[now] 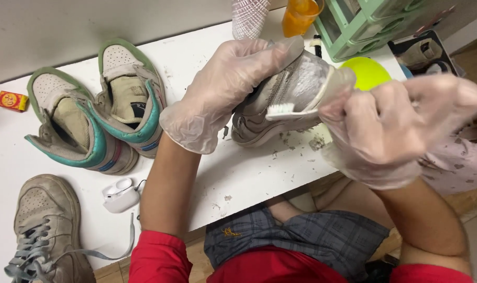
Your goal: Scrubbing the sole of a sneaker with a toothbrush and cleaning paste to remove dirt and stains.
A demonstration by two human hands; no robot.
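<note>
Two gloved hands work over the front edge of a white tabletop (34, 157). The left hand (225, 86) is clamped over the top of a grey shoe (277, 99), holding it tilted just above the surface. The right hand (393, 131) is closed around the handle of a white toothbrush (285, 109), whose bristles touch the shoe's side. Grey crumbs of dirt (296, 144) lie scattered on the tabletop beneath the shoe.

Behind the shoe sits a lime-green round thing (369, 71), partly hidden. Further back stand a cup of orange liquid (299, 15), a ribbed clear cup (249, 18) and a pale green plastic rack (374, 23).

To the left, well apart from the hands, a pair of teal-and-green high-tops (99, 110) lies side by side. A small rectangular red-and-yellow box (12, 100) rests near the far left edge. A white earbud case (120, 195), lid open, lies near the front edge, and beside it a worn grey laced shoe (44, 228) sits at the lower-left corner.
</note>
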